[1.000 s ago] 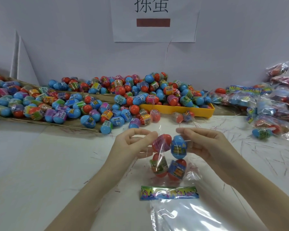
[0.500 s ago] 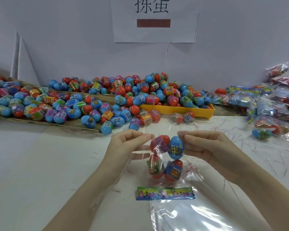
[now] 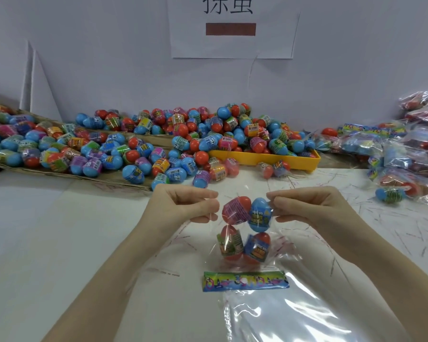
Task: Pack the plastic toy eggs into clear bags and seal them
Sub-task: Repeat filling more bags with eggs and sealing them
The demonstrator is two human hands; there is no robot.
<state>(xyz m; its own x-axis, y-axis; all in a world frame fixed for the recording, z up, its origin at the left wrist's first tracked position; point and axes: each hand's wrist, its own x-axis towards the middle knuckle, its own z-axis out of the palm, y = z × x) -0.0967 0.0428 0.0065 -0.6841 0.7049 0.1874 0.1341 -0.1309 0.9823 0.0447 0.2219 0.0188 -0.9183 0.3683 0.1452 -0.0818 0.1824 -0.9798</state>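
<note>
Four eggs are sitting in the clear bag, which hangs straight down between my left hand and right hand, each pinching a top corner so the mouth runs left-right, both equally close for sealing.

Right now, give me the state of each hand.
Left hand: pinching the clear bag at its top edge.
Right hand: pinching the same bag's top edge.
</note>
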